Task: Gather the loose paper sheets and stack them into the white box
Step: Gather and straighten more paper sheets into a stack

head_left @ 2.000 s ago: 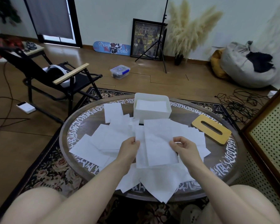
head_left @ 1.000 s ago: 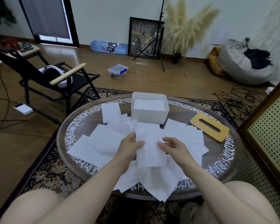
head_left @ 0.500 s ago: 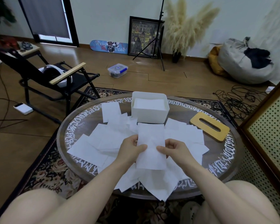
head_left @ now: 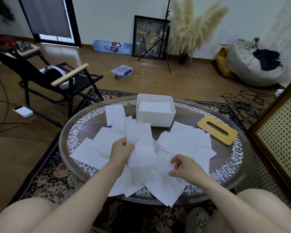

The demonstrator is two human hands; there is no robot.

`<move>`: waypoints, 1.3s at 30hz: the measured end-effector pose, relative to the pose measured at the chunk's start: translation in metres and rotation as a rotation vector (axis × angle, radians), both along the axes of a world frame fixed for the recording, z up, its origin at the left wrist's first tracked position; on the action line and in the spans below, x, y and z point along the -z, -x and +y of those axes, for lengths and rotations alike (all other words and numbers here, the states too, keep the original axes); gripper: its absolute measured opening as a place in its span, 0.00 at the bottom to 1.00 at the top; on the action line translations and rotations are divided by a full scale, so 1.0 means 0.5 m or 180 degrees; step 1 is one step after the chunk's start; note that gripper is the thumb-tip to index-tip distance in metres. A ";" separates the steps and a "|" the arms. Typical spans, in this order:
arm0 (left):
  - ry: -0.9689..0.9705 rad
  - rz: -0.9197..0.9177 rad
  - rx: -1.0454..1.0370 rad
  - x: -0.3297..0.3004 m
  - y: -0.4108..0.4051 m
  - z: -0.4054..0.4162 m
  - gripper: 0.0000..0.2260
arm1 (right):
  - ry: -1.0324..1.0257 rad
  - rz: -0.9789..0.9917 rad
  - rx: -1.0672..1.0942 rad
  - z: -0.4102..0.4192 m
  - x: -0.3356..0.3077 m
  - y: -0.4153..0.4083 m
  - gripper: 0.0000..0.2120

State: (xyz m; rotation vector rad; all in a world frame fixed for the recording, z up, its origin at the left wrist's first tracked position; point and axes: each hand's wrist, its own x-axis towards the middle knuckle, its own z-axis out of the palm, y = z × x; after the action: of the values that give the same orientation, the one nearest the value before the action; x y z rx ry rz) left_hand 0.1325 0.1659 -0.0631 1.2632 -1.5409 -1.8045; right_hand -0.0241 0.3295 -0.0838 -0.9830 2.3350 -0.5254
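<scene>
Pinched at its left edge between thumb and fingers, a folded sheet (head_left: 141,145) stands lifted in the left hand (head_left: 121,151) above the loose paper sheets (head_left: 183,142) scattered across the round table (head_left: 225,167). Over the near part of that scatter hovers the right hand (head_left: 186,169), fingers loosely curled, holding nothing (whether its fingertips touch the paper beneath I cannot tell). Paper already lies inside the white box (head_left: 155,115) at the table's far side, a wooden slotted lid (head_left: 217,129) flat to its right
</scene>
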 end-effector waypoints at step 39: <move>-0.0062 -0.0060 0.0011 -0.012 -0.017 0.002 0.11 | 0.0364 0.0738 0.0283 -0.018 -0.004 0.020 0.08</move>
State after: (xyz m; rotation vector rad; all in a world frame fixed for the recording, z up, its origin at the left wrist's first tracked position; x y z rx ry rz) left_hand 0.1410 0.1669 -0.0569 1.2909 -1.5399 -1.8190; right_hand -0.0339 0.3203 -0.0817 -1.0445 2.5885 -0.6147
